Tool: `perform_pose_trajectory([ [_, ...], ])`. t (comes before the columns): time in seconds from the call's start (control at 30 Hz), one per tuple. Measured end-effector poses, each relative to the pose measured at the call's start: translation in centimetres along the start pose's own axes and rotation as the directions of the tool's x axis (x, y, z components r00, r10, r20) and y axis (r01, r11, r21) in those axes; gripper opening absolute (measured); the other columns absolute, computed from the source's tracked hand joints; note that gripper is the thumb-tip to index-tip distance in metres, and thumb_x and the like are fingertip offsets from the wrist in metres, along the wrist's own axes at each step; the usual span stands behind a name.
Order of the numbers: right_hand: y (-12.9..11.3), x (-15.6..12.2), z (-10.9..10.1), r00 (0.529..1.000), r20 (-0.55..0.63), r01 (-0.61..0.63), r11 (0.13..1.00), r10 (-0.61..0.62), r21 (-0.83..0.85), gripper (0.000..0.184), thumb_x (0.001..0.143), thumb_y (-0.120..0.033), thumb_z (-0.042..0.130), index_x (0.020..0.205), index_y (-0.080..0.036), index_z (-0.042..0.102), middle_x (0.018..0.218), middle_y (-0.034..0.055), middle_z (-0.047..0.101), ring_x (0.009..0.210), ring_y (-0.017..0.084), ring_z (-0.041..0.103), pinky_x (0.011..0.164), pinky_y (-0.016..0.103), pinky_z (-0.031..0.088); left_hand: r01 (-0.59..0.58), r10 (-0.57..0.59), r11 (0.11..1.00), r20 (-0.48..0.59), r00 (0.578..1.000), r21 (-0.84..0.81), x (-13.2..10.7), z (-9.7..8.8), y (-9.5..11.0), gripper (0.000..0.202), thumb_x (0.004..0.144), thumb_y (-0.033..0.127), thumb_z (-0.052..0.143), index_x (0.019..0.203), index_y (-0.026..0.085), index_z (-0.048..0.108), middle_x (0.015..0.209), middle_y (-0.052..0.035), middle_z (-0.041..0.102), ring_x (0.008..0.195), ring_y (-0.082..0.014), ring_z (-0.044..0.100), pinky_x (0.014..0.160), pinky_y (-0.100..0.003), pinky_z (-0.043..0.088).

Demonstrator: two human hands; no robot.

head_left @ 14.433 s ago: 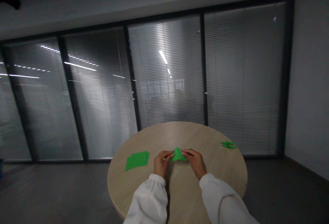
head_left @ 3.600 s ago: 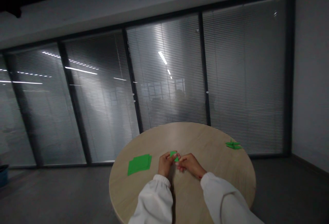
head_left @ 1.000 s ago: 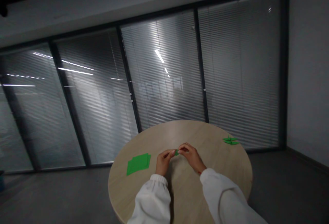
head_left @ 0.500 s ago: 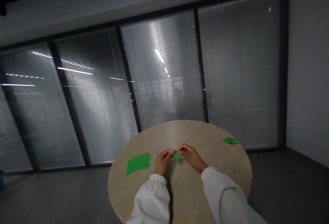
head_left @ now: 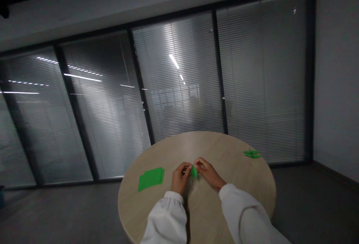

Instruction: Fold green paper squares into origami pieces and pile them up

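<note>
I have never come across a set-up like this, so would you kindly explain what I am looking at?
There is no machine here: a person is working with two bare hands, seen from a camera worn on the head, looking forward and down. On the round table, overlapping green sheets lie on the person's left, and folded green shapes on the far right. In between is a small folded green paper. The right hand pinches it; the left hand has its fingertips at the other edge, too small to tell exactly how they grip. Behind stands a glass wall with blinds.
</note>
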State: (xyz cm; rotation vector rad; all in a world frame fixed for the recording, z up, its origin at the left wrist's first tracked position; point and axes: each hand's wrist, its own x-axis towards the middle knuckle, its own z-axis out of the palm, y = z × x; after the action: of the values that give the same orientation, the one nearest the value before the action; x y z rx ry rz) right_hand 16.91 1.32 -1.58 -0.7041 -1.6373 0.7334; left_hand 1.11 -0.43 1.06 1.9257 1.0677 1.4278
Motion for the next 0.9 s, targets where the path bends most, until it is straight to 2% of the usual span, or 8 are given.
perform_pose_trajectory([
  [0.2,-0.7,-0.1,0.0,0.998,-0.014,0.059,0.987,-0.061,-0.147,0.015,0.086,-0.033,0.051,0.082,-0.020,0.056,0.082,0.0003,0.056,0.079,0.015,0.054,0.074,0.025,0.043,-0.056,0.055,0.998,0.034,0.998,0.037,-0.1,0.0,-0.3,0.026,0.082,0.040,0.053,0.082,0.016,0.063,0.081,-0.0054,0.065,0.073,-0.0175,0.060,0.060,-0.024,0.047],
  [0.43,-1.9,-0.2,0.0,0.996,0.011,0.094,0.971,-0.094,-0.219,0.014,0.086,-0.026,0.048,0.078,-0.019,0.057,0.081,0.0003,0.055,0.076,0.013,0.055,0.066,0.021,0.043,-0.144,0.134,0.981,0.085,0.987,0.127,-0.3,0.2,-0.8,0.024,0.087,0.037,0.045,0.085,0.017,0.059,0.086,-0.0063,0.062,0.080,-0.0176,0.058,0.066,-0.025,0.046],
  [0.6,-2.4,-0.2,0.1,0.994,-0.020,0.099,0.969,-0.106,-0.228,0.010,0.081,-0.022,0.052,0.074,-0.019,0.059,0.078,-0.0007,0.056,0.073,0.012,0.055,0.063,0.020,0.043,-0.119,0.109,0.987,0.095,0.989,0.107,-0.3,0.5,-0.8,0.023,0.088,0.038,0.044,0.084,0.018,0.056,0.083,-0.0039,0.059,0.077,-0.0160,0.055,0.064,-0.023,0.044],
  [0.77,-1.8,-0.1,0.3,0.994,-0.107,-0.015,0.987,-0.002,-0.162,0.013,0.079,-0.028,0.055,0.072,-0.018,0.060,0.075,0.0002,0.060,0.071,0.013,0.057,0.063,0.022,0.044,-0.046,0.041,0.998,0.088,0.995,0.053,-0.3,0.8,-0.3,0.024,0.087,0.039,0.044,0.083,0.018,0.055,0.076,-0.0007,0.057,0.068,-0.0136,0.054,0.061,-0.023,0.043],
  [0.9,-0.7,0.0,0.3,0.982,-0.137,-0.134,0.991,0.130,-0.022,0.020,0.078,-0.037,0.058,0.075,-0.018,0.062,0.071,0.0019,0.065,0.068,0.015,0.059,0.062,0.024,0.046,-0.022,0.019,0.999,0.069,0.997,0.034,-0.3,0.8,-0.3,0.018,0.076,0.032,0.060,0.087,0.019,0.055,0.081,-0.0005,0.062,0.070,-0.0137,0.057,0.063,-0.023,0.044],
])
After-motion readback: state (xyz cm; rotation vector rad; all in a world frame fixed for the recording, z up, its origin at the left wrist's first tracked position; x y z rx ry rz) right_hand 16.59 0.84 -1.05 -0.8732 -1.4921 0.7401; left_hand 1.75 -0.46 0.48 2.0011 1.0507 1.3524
